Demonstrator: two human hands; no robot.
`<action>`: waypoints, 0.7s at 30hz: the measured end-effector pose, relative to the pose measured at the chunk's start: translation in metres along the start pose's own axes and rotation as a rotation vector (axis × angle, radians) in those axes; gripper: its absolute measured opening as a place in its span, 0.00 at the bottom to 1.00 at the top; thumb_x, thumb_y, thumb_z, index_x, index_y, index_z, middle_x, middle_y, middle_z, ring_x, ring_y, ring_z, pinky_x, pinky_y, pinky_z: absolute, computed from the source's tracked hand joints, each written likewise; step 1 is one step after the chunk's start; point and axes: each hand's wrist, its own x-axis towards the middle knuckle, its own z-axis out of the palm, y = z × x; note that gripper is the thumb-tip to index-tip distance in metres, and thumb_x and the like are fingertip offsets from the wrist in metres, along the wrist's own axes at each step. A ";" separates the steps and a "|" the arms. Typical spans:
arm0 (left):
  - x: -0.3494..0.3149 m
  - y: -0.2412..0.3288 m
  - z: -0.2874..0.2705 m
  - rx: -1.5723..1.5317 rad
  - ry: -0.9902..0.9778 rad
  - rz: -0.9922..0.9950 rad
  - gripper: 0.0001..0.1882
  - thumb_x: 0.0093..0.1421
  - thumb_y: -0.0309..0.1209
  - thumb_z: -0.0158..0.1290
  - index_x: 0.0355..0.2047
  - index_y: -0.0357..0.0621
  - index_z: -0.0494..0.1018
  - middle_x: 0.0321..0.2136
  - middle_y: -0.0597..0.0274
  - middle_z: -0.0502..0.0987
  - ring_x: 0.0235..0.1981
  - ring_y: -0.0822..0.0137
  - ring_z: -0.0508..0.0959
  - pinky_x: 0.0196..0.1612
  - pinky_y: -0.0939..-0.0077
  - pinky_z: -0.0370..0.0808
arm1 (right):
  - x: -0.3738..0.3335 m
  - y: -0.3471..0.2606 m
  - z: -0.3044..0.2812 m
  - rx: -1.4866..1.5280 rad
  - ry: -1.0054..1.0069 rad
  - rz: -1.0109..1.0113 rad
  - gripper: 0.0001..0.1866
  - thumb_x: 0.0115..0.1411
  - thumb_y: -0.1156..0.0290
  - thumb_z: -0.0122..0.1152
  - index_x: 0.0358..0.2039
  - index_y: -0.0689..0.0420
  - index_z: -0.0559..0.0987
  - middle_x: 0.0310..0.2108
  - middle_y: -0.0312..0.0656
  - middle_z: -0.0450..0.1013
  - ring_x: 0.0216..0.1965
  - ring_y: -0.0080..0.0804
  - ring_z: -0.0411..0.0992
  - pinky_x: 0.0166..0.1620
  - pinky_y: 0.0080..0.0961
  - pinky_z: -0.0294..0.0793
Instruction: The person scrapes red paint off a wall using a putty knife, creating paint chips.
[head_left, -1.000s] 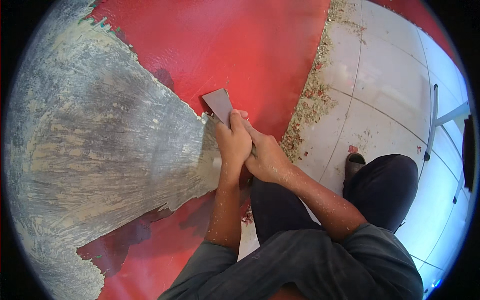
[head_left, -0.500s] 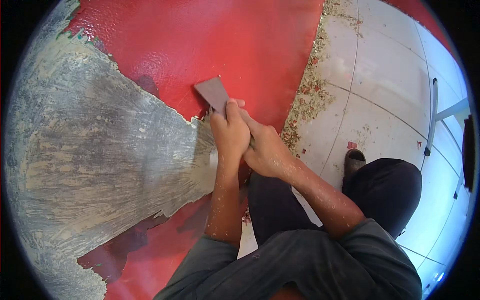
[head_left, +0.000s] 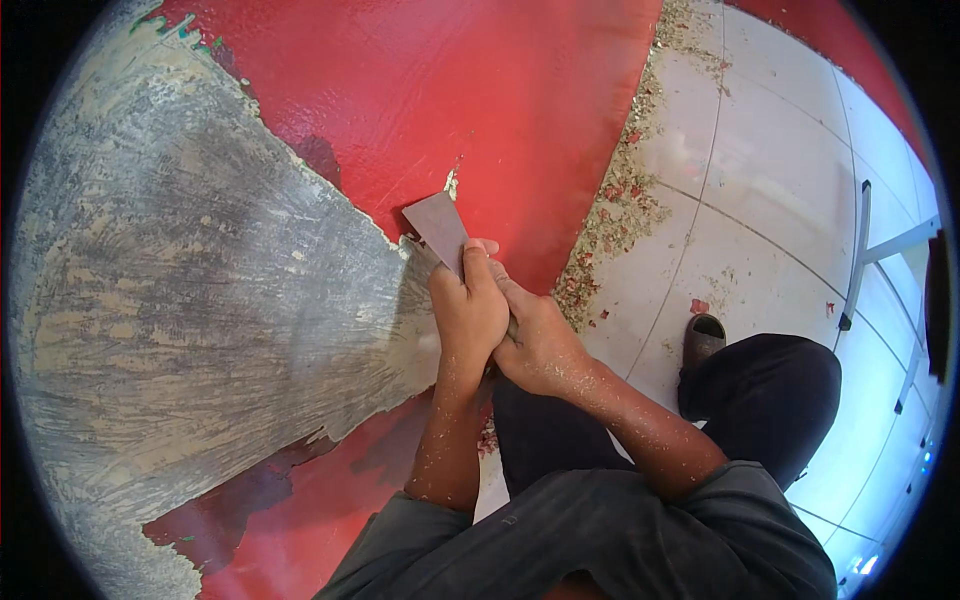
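A scraper (head_left: pixel 438 226) with a flat, grey-brown blade lies against the red painted surface (head_left: pixel 430 90), close to the tip of the stripped area. My left hand (head_left: pixel 470 305) is closed round it just behind the blade, thumb stretched along the tool. Clasped against it on the right, my right hand (head_left: pixel 543 345) grips the scraper's rear part, which the hands hide. Just beyond the blade's edge shows a small pale streak (head_left: pixel 451 184) in the red paint. Left of the blade spreads the stripped grey-beige patch (head_left: pixel 220 270) with a ragged paint edge.
Paint chips and flakes (head_left: pixel 615 215) lie along the seam where the red surface meets the white tiled floor (head_left: pixel 755 190). A metal frame leg (head_left: pixel 858 255) stands on the tiles at right. My slippered foot (head_left: pixel 705 335) and dark-trousered knee (head_left: pixel 770 385) are close on the right.
Both hands and the scraper have come slightly nearer to me in view. A pale scraped streak with crumbs now shows beyond the blade, where the paint was red.
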 end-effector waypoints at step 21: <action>0.022 -0.001 0.020 0.099 0.039 0.090 0.17 0.60 0.34 0.39 0.29 0.30 0.71 0.25 0.57 0.74 0.25 0.69 0.72 0.30 0.74 0.69 | 0.021 0.008 -0.029 0.063 -0.088 0.005 0.31 0.50 0.79 0.51 0.57 0.66 0.58 0.46 0.60 0.68 0.52 0.44 0.66 0.50 0.28 0.65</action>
